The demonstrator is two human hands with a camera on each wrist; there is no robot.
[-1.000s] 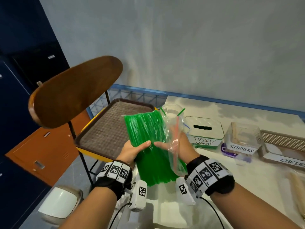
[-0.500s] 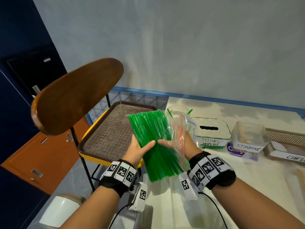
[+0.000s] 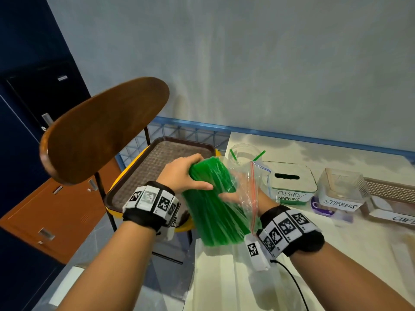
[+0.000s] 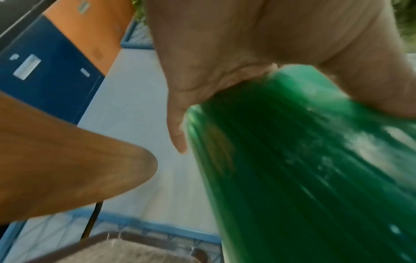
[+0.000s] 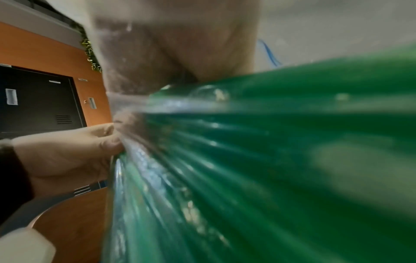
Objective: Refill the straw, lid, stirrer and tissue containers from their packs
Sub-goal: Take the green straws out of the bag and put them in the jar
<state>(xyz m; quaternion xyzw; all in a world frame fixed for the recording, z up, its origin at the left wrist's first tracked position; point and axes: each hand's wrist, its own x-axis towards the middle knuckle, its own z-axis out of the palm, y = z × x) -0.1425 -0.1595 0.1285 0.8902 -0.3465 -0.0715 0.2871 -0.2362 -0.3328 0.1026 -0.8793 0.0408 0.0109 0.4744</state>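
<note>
A thick bundle of green straws (image 3: pixel 213 203) hangs in the air above the table's left edge. My left hand (image 3: pixel 184 176) grips its upper end, fingers over the top and thumb across the front; the bundle (image 4: pixel 303 169) fills the left wrist view. My right hand (image 3: pixel 235 194) holds the clear zip bag (image 3: pixel 249 182) against the bundle's right side; the straws (image 5: pixel 270 160) show through the plastic in the right wrist view. Behind stands a clear straw jar (image 3: pixel 243 153) with two green straws in it.
On the white table (image 3: pixel 336 254) stand a box labelled TISSUES/NAPKINS (image 3: pixel 292 182), a clear STIRRERS tub (image 3: pixel 341 189) and a tray with a CUP label (image 3: pixel 390 198). A brown tray (image 3: pixel 157 164) lies on a chair to the left, with the wooden chair back (image 3: pixel 101 129) above it.
My left hand has moved up from the bundle's middle to its upper end and closed round it. The straws are gathered tighter and tilted, and the bag has slid off to the right.
</note>
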